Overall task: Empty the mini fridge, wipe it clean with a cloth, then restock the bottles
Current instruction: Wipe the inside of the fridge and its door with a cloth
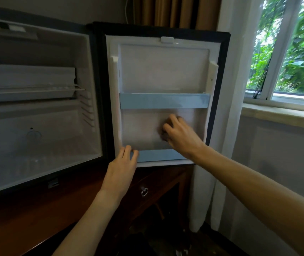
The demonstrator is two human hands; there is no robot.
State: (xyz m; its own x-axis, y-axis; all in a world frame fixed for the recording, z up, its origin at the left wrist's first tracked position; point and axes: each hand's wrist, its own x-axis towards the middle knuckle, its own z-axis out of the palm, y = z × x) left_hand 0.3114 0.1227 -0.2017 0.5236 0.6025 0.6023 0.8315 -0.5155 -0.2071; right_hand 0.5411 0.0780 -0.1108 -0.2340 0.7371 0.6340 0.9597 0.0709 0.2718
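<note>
Two hands work the open white-lined mini fridge door [164, 71]: the right hand [180, 134] grips a dark brown cloth [166, 136] against the lower inner panel, while the left hand [122, 163], fingers curled, steadies the pale blue lower door rail [160, 155]. Hard pressing could swing the door or pop that rail loose. No bottles show. No brand or writing is legible.
</note>
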